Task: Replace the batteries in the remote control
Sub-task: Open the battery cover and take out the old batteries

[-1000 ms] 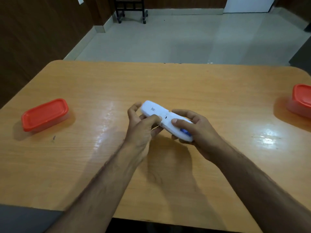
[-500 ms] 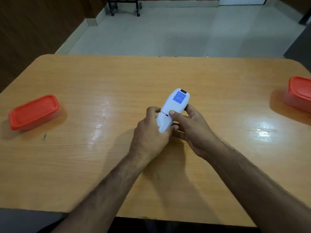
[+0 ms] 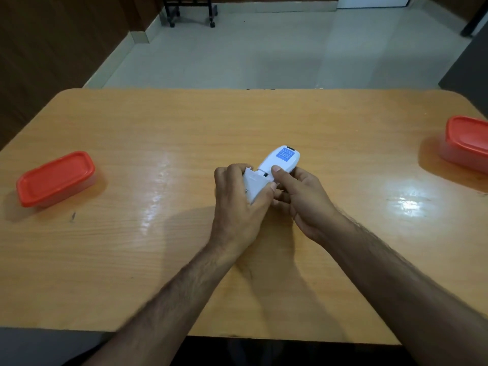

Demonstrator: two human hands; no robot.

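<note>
A white remote control [image 3: 281,159] with a blue label on its back is held over the middle of the wooden table [image 3: 184,128], back side up, far end pointing away. My right hand [image 3: 301,202] grips its body, thumb pressed on the back. My left hand [image 3: 237,204] holds the white battery cover [image 3: 254,184], which is slid back and tilted off the near end. A dark gap shows where the cover has parted from the body. No batteries are visible.
Two plastic boxes with red lids stand on the table, one at the left [image 3: 54,179], one at the right edge [image 3: 466,142]. Beyond the far table edge is grey tiled floor and a wheeled black frame [image 3: 191,10].
The remote was turned from lying crosswise to pointing away, back side up. Since half a second ago my left hand has slid the battery cover back off the near end.
</note>
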